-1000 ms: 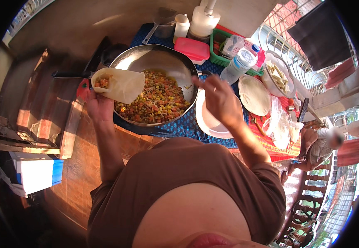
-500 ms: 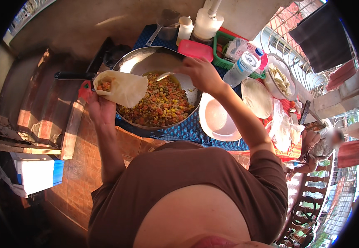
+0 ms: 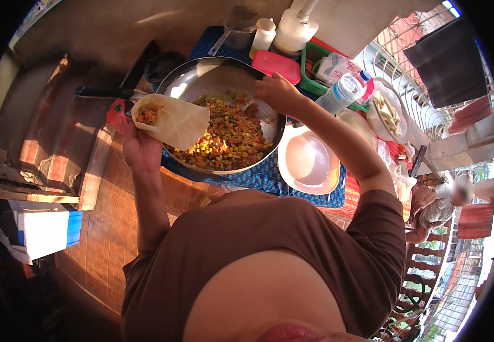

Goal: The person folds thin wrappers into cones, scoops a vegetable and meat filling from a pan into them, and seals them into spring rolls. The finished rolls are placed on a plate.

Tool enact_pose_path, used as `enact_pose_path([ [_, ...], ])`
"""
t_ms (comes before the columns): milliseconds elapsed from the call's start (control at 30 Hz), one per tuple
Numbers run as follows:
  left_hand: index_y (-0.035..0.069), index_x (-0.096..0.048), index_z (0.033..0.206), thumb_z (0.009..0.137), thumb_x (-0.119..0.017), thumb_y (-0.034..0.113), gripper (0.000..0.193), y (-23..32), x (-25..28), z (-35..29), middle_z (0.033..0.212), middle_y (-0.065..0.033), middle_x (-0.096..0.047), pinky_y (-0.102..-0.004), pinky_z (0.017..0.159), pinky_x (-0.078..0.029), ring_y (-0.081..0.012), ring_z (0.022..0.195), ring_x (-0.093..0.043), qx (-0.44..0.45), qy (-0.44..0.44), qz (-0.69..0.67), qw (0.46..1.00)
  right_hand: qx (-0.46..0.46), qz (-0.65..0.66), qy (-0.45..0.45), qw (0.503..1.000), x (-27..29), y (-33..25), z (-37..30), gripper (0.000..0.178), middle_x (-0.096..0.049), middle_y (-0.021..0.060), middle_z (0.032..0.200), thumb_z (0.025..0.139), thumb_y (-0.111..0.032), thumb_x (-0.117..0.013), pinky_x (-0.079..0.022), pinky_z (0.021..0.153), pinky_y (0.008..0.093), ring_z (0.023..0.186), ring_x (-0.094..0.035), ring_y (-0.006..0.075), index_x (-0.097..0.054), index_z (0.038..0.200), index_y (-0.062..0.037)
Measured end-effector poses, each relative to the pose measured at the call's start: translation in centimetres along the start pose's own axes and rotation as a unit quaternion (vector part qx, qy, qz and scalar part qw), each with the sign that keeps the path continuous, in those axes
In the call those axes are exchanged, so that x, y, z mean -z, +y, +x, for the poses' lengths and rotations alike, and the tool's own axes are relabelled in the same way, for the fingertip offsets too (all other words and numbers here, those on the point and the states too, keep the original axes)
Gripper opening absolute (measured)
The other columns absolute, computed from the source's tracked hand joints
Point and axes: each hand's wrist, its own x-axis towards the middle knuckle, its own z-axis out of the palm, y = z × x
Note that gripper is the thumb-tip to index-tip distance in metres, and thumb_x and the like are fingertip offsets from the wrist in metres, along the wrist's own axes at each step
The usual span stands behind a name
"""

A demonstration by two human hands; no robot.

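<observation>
One blue patterned cloth (image 3: 261, 175) covers the upper middle of the frame, its front edge close below a wide metal pan (image 3: 227, 80); a pale basin (image 3: 306, 155) is just beside the pan's right rim, and bare room shows along its upper wall. Above its left side, a cream wrapper (image 3: 181, 124) forms a cone, mouth leftward. The left hand (image 3: 140, 149) grips its underside, fingertips hidden; the right hand (image 3: 275, 93), fingers curled together, pinches a hard-to-make-out spoon (image 3: 251, 109). Orange diced filling (image 3: 149, 114) sits inside the cone.
</observation>
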Motion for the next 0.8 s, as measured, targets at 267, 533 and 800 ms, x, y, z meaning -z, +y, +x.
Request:
enact_pose_path([
  [267,0.000,-0.038,0.134,0.103,-0.023,0.025,0.043,-2.6,-2.3,0.7,0.140,-0.0174,-0.040,-0.0537,0.111,-0.027,-0.0325,0.132,-0.036,0.039,0.010,0.021,0.999,-0.147,0.292,-0.074,0.942,5.4,-7.0,-5.7,0.011,-0.066,0.0167,0.084,0.070,-0.009,-0.061,-0.052,0.070,0.0406,0.083,-0.066,0.0324,-0.068,0.076,-0.0023],
  [533,-0.006,-0.040,0.132,0.101,-0.033,0.016,0.039,-4.4,-5.2,-0.9,0.139,-0.0196,-0.042,-0.0479,0.113,-0.027,-0.0315,0.130,-0.039,-0.023,0.099,0.085,0.991,-0.121,0.223,0.045,0.966,11.7,-7.9,-6.4,0.013,-0.058,0.0104,0.088,0.070,-0.006,-0.060,-0.046,0.074,0.0367,0.087,-0.059,0.0256,-0.062,0.082,-0.0037],
  [800,-0.004,-0.040,0.133,0.100,-0.034,0.017,0.039,-1.8,1.1,1.3,0.140,-0.0196,-0.041,-0.0496,0.113,-0.025,-0.0318,0.132,-0.036,0.129,-0.148,-0.118,0.973,-0.153,0.173,0.046,0.972,7.2,-6.6,-5.1,0.016,-0.057,0.0101,0.089,0.069,-0.009,-0.064,-0.046,0.076,0.0341,0.088,-0.059,0.0246,-0.063,0.084,-0.0059],
])
